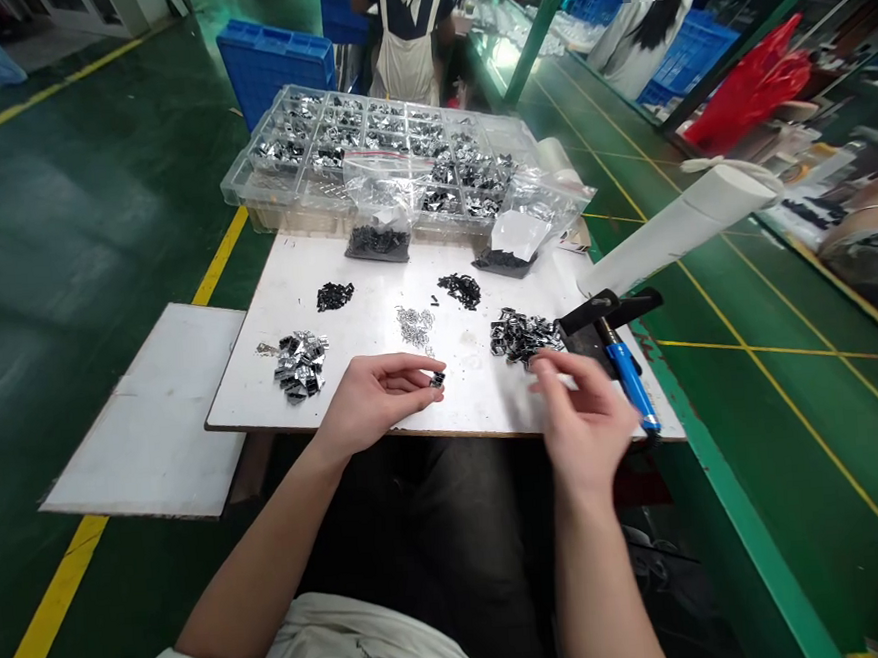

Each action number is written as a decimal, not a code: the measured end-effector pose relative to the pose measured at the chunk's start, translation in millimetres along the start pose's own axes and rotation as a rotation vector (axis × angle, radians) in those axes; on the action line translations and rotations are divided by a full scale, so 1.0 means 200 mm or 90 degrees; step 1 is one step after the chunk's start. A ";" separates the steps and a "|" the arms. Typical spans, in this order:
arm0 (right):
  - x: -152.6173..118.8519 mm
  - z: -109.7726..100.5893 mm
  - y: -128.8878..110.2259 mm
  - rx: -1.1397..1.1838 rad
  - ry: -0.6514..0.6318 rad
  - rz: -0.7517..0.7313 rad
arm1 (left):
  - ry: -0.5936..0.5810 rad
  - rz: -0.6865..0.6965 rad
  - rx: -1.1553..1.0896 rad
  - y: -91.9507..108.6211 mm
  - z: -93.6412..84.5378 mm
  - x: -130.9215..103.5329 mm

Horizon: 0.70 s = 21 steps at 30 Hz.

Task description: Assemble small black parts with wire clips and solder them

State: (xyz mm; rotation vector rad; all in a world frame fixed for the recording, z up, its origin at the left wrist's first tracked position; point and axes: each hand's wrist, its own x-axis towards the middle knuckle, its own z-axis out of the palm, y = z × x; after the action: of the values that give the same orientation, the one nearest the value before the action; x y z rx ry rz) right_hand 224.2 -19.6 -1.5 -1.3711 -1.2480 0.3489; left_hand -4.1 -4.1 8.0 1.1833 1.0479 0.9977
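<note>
Between the thumb and fingers of my left hand (375,402) is a small dark metal part (436,379), held over the front of the white board (474,402). My right hand (586,414) is slightly blurred, its fingertips at the near edge of a pile of shiny black parts (522,336); whether they pinch anything cannot be made out. A heap of silvery parts (301,365) lies on the left. Small springs or wire pieces (415,326) lie in the middle, with small black pieces to the left (334,296) and right (459,290) behind them.
Behind the piles stand two plastic bags (378,241) (507,254) and a clear compartment tray (237,183) of parts. A blue-handled tool (632,381) and a white roll (680,227) are at the right. A person in an apron (408,45) stands beyond the tray.
</note>
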 end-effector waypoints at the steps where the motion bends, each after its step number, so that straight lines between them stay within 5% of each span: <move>1: 0.05 -0.06 0.04 -0.078 0.074 -0.054 | -0.004 0.004 0.001 0.00 0.00 0.00; 4: 0.21 -0.26 0.20 -0.346 0.175 -0.110 | -0.008 0.012 -0.008 0.00 0.00 0.00; 7: 0.33 -0.42 0.39 -0.570 0.066 -0.082 | -0.010 0.014 -0.012 0.00 0.00 0.00; 12: 0.37 -0.52 0.58 -0.644 -0.031 -0.085 | -0.011 0.026 -0.008 -0.01 0.00 0.00; 15: 0.32 -0.55 0.52 -0.669 -0.041 -0.103 | -0.004 0.027 -0.006 -0.01 0.00 -0.01; 18: 0.21 -0.60 0.35 -0.662 -0.045 -0.002 | 0.001 0.023 0.000 -0.01 0.01 -0.01; 21: 0.07 -0.62 0.13 -0.455 -0.017 0.102 | -0.003 0.029 0.001 0.00 0.01 -0.01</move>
State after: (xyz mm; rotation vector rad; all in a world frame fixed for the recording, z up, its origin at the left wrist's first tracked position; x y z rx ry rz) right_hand 341.0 -66.8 16.5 -2.0836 -1.3485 0.0161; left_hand -2.9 -5.8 7.7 1.2143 1.0221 1.0286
